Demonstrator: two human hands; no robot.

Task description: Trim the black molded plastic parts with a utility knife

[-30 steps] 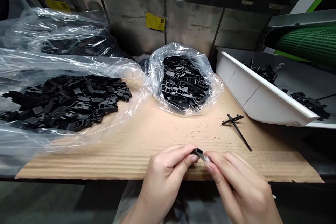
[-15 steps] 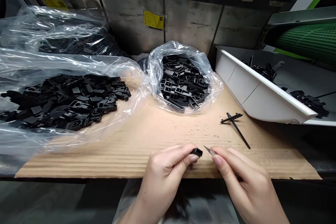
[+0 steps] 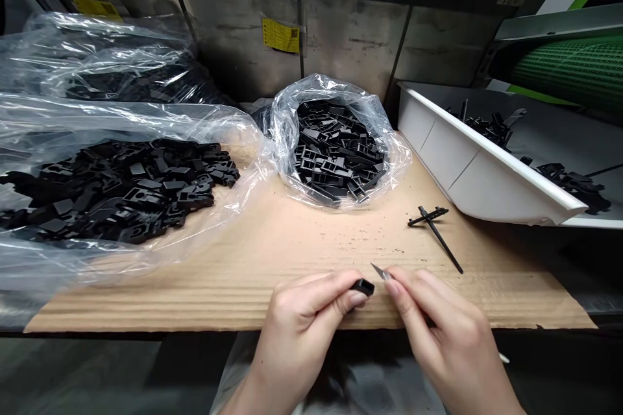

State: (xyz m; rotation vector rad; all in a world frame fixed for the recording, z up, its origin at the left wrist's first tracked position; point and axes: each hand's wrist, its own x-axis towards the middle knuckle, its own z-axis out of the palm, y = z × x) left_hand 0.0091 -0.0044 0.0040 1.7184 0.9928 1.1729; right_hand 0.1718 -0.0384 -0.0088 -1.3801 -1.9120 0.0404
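Observation:
Between thumb and fingers, my left hand (image 3: 306, 318) pinches a small black plastic part (image 3: 363, 286), its hollow end facing right. My right hand (image 3: 442, 324) is closed round a craft knife (image 3: 380, 272); only the pointed blade shows past the fingertips, and a pale tip of something sticks out behind the hand. The blade points up and left, just above and beside the part, with a small gap that I judge to be there. Both hands are over the front edge of the cardboard sheet (image 3: 292, 253).
A plastic bag (image 3: 287, 110) of black parts stands behind the hands. Left lies an open bag (image 3: 233, 123) with a heap of black parts (image 3: 131, 194). A black sprue (image 3: 440, 240) lies on the cardboard, near a white tray (image 3: 487, 172) holding more black pieces at right.
My right hand has moved slightly left, bringing the blade closer to the black part and a little above it. The left hand keeps its grip. The whole view has shifted slightly.

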